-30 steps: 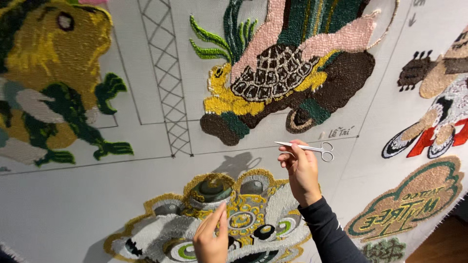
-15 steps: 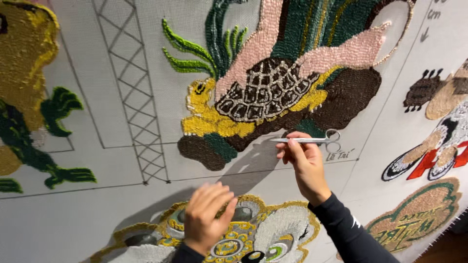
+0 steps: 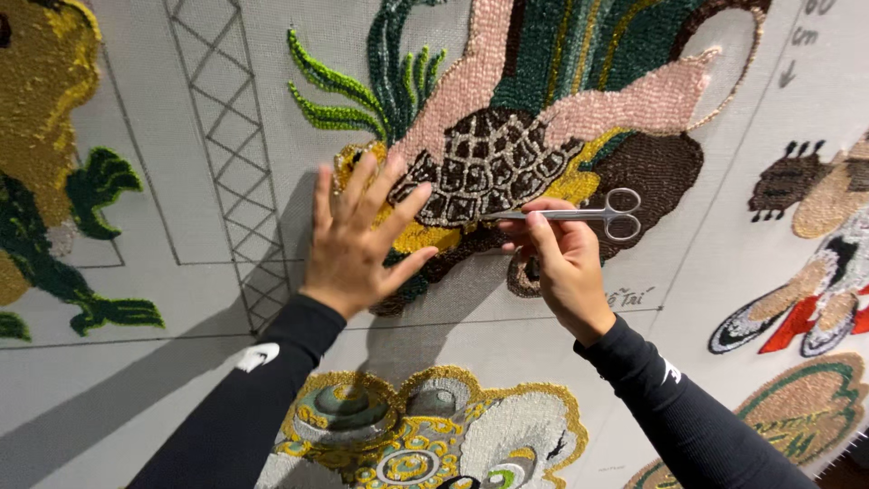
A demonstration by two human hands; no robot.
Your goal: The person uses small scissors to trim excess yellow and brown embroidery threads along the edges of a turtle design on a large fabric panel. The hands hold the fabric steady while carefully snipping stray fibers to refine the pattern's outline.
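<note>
Grey cloth (image 3: 181, 380) fills the view, stretched flat, with pen lines and a lattice tower sketch (image 3: 231, 154) drawn on it. Several tufted yarn designs sit across it. Biggest, top centre: turtle design (image 3: 507, 154) with brown-and-white shell, pink limbs, green fronds, yellow and dark brown base. Far left: yellow-and-green design (image 3: 45, 163), cut off by the edge. Bottom centre: lion-mask design (image 3: 425, 435) in gold, grey, white, partly out of frame. Right edge: brown, tan, red and white design (image 3: 815, 272), and a green-and-tan oval (image 3: 797, 417) below it.

Both arms in black long sleeves come up from below.

Left hand (image 3: 358, 240): open, fingers spread wide, palm pressed flat on the cloth over the yellow left end of the turtle design, fingertips at the shell edge. Holds nothing.

Right hand (image 3: 561, 263): grip closed around scissors (image 3: 579, 213), thumb and fingers pinching the shanks, not through the loops. Hand rests just below the shell, over the dark brown yarn.

Scissors: small, silver, lying level, blades shut, tip pointing left and touching the lower right edge of the shell; loops stick out right over the brown patch. They lie well inside the turtle design, just right of the left hand's fingertips, not touching them.
</note>
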